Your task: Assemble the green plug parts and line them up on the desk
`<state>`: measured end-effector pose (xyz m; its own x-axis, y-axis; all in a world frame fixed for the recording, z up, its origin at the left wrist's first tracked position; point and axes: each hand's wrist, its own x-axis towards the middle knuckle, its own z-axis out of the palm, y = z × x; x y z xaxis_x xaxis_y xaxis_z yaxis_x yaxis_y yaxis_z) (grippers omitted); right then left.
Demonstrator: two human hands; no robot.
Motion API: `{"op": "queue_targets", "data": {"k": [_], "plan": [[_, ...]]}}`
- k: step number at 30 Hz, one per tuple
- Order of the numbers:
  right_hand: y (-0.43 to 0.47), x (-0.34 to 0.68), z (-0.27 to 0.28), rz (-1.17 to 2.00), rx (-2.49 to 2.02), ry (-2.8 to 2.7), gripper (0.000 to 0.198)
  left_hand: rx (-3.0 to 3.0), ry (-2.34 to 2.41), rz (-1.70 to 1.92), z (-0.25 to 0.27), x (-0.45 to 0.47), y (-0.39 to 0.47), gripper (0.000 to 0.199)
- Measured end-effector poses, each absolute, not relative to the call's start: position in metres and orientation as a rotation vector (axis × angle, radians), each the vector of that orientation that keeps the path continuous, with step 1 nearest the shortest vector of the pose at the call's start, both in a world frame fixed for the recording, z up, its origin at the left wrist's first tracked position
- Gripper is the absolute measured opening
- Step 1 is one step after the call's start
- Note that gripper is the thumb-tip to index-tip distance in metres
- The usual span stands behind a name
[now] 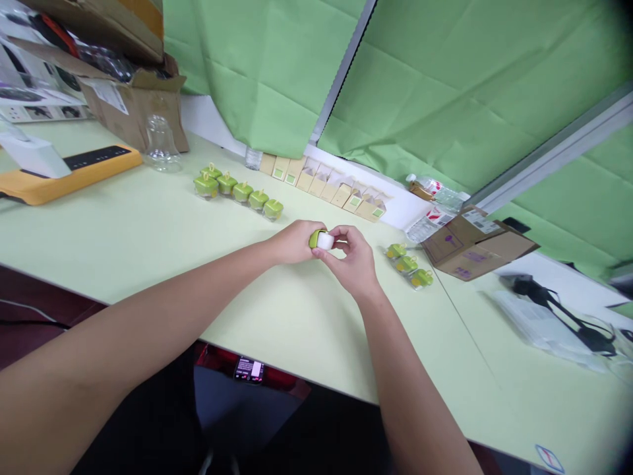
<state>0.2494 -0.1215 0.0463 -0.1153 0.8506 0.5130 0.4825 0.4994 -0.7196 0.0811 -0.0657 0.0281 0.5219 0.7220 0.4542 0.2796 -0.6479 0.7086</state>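
Both hands meet above the middle of the table. My left hand (300, 241) is closed round a small green cover (314, 239), its fingers mostly hidden behind it. A smooth white rounded piece (325, 240) sits partly inside the cover, its end showing on the right. My right hand (352, 254) pinches that white piece between thumb and fingers. To the left stands a row of small green-topped clear containers (242, 192) with loops on top. Several more green-topped containers (407, 265) are lined up to the right of my hands.
Small beige boxes (324, 181) line the wall at the back. On the left are an orange power strip (99, 163), a clear plastic bottle (161, 142) and a large carton (136, 105). A cardboard box (459, 247), plastic bottles (430, 221) and black cables (564, 310) lie right.
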Motion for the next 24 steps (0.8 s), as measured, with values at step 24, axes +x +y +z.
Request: {"op": "queue_targets", "data": {"k": [24], "plan": [[-0.1258,0.2468,0.0511,0.546,-1.052,-1.690,0.034,2.153,0.794,1.056,0.0274,0.0827,-0.0678,0.031]]}}
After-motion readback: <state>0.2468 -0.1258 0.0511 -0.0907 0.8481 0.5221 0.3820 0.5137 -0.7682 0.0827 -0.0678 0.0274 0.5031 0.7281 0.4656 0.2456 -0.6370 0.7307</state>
